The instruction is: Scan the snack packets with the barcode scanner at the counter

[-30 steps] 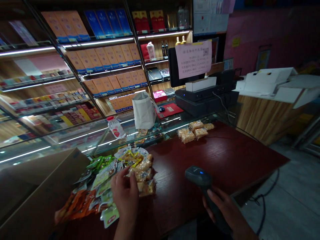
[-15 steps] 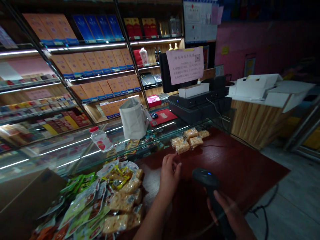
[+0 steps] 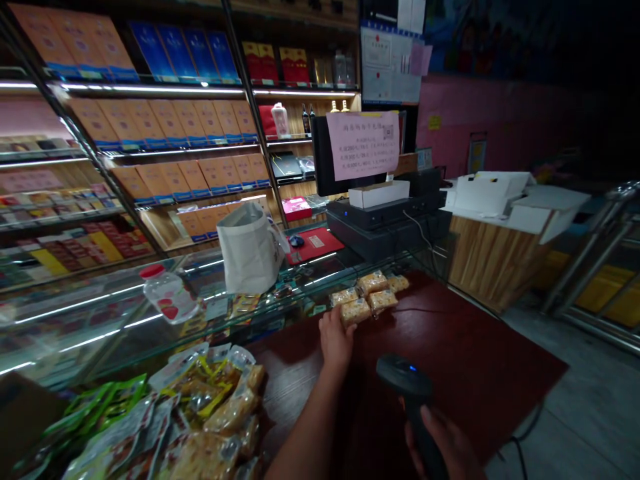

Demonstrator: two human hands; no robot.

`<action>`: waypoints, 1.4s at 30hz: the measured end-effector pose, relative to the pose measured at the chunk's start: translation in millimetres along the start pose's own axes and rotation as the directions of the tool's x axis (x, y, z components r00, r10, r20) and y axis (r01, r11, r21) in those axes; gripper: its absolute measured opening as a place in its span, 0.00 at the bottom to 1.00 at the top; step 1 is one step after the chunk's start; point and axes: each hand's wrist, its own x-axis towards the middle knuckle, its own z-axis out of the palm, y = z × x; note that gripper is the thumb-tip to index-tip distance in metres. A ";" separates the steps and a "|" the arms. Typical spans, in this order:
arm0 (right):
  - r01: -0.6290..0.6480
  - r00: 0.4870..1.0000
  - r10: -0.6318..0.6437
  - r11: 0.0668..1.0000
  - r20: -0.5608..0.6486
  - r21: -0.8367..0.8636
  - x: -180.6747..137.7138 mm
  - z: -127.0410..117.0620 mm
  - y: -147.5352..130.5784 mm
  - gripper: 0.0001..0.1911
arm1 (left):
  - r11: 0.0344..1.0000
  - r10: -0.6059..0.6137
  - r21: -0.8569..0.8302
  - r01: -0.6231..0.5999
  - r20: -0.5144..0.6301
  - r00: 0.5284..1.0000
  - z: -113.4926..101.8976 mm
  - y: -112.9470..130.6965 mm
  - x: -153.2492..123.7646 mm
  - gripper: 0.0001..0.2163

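My left hand [image 3: 336, 341] reaches forward over the counter. Its fingers and thumb close around the near left end of a clear-wrapped crispy snack [image 3: 355, 311], which still lies among several similar packets. My right hand [image 3: 443, 437] grips the handle of a black barcode scanner [image 3: 406, 379] with a blue light on top. The scanner is held above the dark red counter, to the right of my left forearm. At lower left, a heap holds more wrapped crispy snacks [image 3: 200, 453], yellow packets [image 3: 207, 393] and green packets [image 3: 107, 403].
The dark red counter [image 3: 465, 340] adjoins a glass display case [image 3: 110, 327]. On the glass stand a red-capped bottle [image 3: 167, 297] and a pale bag [image 3: 250, 253]. Behind are a monitor [image 3: 323, 163] and a red mat [image 3: 320, 245]. A cardboard box [image 3: 25, 413] is at far left.
My left hand has moved forward to the near wrapped snack and closed on its end. My right hand keeps hold of the scanner. The view has shifted a little.
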 end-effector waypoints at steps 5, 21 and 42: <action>0.037 0.998 -0.036 0.999 0.042 -0.005 -2.5 1.8 -4.7 0.32 | 0.999 -0.032 -0.037 0.033 0.024 0.999 -0.4 -0.9 8.1 0.20; 0.109 0.991 -0.106 0.993 0.083 -0.036 -5.4 -4.8 0.6 0.31 | 0.313 -0.314 -0.873 0.374 0.277 0.908 -110.0 -8.7 -120.5 0.31; 0.172 0.882 -0.100 0.978 0.461 -0.116 -107.7 41.4 -29.0 0.26 | 0.520 -0.534 -0.782 0.344 0.016 0.845 -249.1 -29.4 -197.2 0.31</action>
